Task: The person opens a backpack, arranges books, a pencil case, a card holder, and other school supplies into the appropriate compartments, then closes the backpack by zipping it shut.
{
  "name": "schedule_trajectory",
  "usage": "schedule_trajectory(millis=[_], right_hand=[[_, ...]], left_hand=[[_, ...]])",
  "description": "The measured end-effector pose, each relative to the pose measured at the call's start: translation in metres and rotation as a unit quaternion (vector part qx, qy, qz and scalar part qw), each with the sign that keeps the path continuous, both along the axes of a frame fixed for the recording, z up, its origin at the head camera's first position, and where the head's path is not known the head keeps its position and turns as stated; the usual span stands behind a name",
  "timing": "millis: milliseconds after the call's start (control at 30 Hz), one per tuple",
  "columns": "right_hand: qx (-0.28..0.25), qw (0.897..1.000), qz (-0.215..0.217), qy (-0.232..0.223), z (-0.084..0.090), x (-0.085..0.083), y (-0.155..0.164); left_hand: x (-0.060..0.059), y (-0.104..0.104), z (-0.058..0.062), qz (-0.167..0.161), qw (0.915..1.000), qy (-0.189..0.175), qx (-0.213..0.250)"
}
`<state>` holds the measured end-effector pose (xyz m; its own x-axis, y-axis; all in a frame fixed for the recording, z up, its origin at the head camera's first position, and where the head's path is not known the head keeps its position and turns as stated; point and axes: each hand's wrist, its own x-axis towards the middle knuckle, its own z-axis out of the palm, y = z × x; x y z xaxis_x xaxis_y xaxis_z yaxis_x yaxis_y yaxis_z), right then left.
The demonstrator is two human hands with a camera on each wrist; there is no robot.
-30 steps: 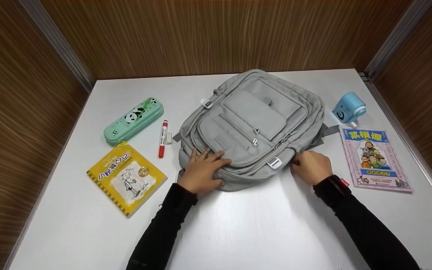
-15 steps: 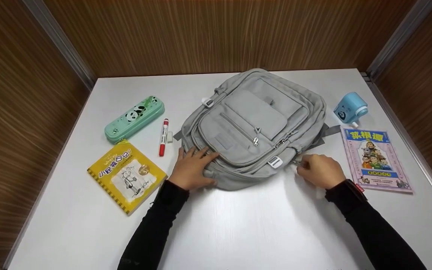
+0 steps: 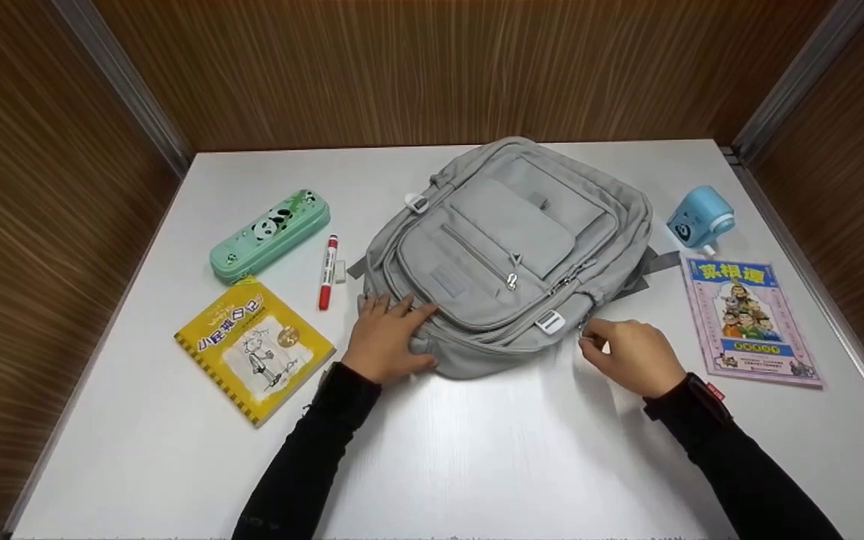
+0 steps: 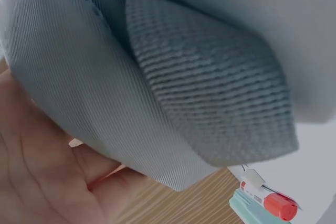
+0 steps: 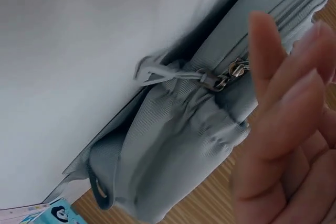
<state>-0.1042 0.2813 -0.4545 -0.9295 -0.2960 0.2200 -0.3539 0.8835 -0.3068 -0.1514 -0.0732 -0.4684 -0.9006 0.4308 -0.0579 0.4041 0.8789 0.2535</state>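
Observation:
A grey backpack (image 3: 507, 247) lies flat on the white table (image 3: 477, 450), front pockets up. My left hand (image 3: 387, 337) rests on its near left corner, fingers spread flat on the fabric and thumb along the bottom edge; the left wrist view shows grey fabric (image 4: 173, 77) against my palm. My right hand (image 3: 627, 352) hovers just off the near right corner. In the right wrist view its fingers (image 5: 278, 108) are nearly straight and hold nothing. The zipper pull (image 5: 218, 81) with its pale cord lies free beside them.
Left of the bag lie a green panda pencil case (image 3: 269, 234), a red marker (image 3: 326, 272), a small eraser (image 3: 340, 274) and a yellow book (image 3: 254, 349). To the right stand a blue sharpener (image 3: 700, 217) and a pink book (image 3: 751, 319). Wooden walls enclose the table.
My right hand has drawn back a little from the bag's right corner toward me. My left hand slid slightly left along the bottom edge. The backpack has hardly moved.

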Motion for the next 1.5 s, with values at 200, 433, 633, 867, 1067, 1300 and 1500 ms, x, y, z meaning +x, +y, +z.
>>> schedule_trajectory(millis=[200,433,633,867,1067,1300,1500], right_hand=[[-0.015,0.999,0.023,0.033,-0.008,0.001,-0.012],[-0.029,0.997,0.050,0.056,-0.009,0.002,-0.027],[-0.040,0.995,0.069,0.055,-0.009,0.004,-0.038],[-0.051,0.992,0.099,0.063,-0.007,0.005,-0.054],[-0.058,0.990,0.109,0.061,-0.006,0.004,-0.064],[-0.070,0.988,0.122,0.060,-0.006,0.003,-0.073],[-0.085,0.985,0.141,0.048,-0.005,0.003,-0.080]], left_hand=[[0.002,0.005,-0.001,0.008,0.9999,0.011,-0.006],[0.005,0.013,-0.001,0.021,0.9987,0.030,-0.036],[0.011,0.020,0.000,0.036,0.9978,0.038,-0.041],[0.019,0.034,-0.004,0.062,0.9952,0.058,-0.048],[0.028,0.057,-0.008,0.094,0.9905,0.073,-0.070],[0.035,0.082,-0.008,0.107,0.9834,0.086,-0.118],[0.036,0.090,-0.006,0.101,0.9827,0.082,-0.132]])
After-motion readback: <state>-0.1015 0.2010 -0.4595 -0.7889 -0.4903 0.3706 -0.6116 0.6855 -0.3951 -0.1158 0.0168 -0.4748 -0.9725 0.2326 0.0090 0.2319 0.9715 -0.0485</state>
